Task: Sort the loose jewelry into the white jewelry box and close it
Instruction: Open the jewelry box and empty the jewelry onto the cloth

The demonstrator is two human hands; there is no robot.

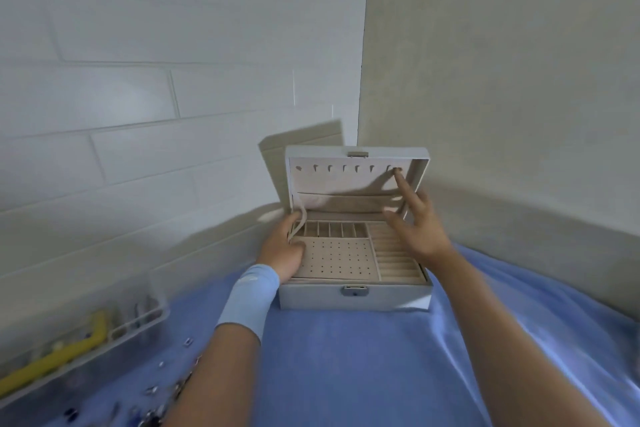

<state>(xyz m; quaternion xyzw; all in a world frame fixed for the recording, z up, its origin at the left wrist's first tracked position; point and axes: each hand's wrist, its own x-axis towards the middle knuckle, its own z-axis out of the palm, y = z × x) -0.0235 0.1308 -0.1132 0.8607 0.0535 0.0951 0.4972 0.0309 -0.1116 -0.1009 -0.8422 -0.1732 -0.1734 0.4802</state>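
The white jewelry box (pixel 353 296) stands open on the blue cloth, lid (pixel 346 180) upright with a row of hooks inside. Its beige tray shows small slots, a dotted earring panel and ring rolls. My left hand (pixel 284 250), with a light blue wristband, rests on the box's left edge by the lid strap. Over the right side of the tray my right hand (pixel 415 222) is spread, its index finger reaching up to the rightmost hook. Loose jewelry (pixel 162 399) lies scattered at the lower left, blurred.
A clear plastic organizer (pixel 79 340) with a yellow piece inside sits at the left edge. White brick wall behind, a beige wall at the right, meeting in a corner behind the box. Blue cloth (pixel 346 357) covers the surface.
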